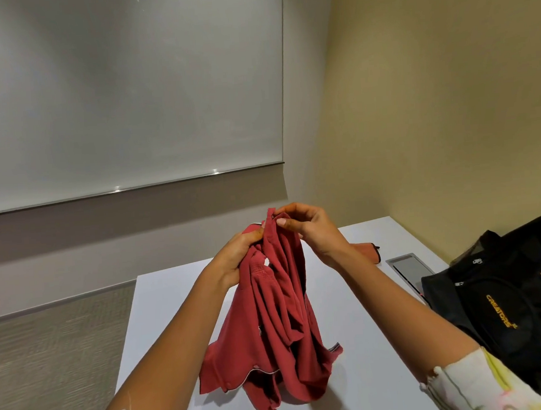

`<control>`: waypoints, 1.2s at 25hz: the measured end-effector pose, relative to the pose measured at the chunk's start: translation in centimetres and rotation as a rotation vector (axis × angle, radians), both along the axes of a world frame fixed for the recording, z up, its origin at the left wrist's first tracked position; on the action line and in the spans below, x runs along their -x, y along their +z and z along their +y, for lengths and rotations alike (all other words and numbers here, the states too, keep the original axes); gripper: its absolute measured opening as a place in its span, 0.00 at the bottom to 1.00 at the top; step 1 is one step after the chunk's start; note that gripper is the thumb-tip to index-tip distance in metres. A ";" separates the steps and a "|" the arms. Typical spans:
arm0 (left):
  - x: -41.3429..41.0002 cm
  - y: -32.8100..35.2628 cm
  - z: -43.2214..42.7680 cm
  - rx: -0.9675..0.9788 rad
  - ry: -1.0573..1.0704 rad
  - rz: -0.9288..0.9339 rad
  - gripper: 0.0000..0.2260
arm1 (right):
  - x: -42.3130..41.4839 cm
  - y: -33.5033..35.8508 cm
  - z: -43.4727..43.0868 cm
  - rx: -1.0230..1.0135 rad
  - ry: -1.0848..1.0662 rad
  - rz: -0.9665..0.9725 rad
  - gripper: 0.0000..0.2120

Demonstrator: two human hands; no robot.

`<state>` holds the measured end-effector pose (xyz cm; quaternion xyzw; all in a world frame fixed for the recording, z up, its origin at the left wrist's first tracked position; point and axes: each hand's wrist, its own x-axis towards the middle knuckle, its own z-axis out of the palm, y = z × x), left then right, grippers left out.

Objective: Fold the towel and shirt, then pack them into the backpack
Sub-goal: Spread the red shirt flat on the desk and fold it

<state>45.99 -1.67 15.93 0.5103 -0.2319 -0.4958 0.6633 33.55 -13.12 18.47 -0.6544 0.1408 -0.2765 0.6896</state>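
Both hands meet above the middle of the white table (161, 308): the left hand (234, 255) grips a bunched handful of the red shirt (281, 325), and the right hand (312, 230) pinches a raised edge. Likely risks: the thin pinch slips, or twisted layers fold unevenly. The shirt hangs crumpled below the hands, its hem touching the tabletop. At the table's right edge lies the black backpack (509, 300).

The red shirt (271, 326) hangs bunched, unfolded; the black backpack (509, 303) lies right.
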 end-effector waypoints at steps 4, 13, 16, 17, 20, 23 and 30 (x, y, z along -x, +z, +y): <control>0.5 0.6 0.5 -0.047 -0.112 -0.095 0.23 | 0.1 -0.2 0.3 0.083 0.008 0.008 0.14; 0.7 0.4 0.8 -0.080 -0.207 0.053 0.11 | 1.2 0.9 0.5 0.097 0.216 0.099 0.19; 0.6 0.4 0.8 -0.110 -0.224 0.051 0.07 | 1.8 1.5 0.6 0.191 0.216 0.146 0.18; 0.5 0.3 0.8 -0.126 -0.224 0.041 0.07 | 1.9 1.6 0.6 0.232 0.211 0.166 0.18; 0.4 -0.1 0.5 -0.161 -0.218 0.036 0.06 | 1.7 1.7 0.8 0.318 0.209 0.210 0.18; 0.7 -0.4 0.2 -0.178 -0.216 0.010 0.07 | 1.2 1.7 1.2 0.433 0.187 0.288 0.15; 0.2 0.3 0.5 -0.268 -0.063 -0.317 0.11 | 1.2 1.4 -0.3 0.401 0.057 0.312 0.03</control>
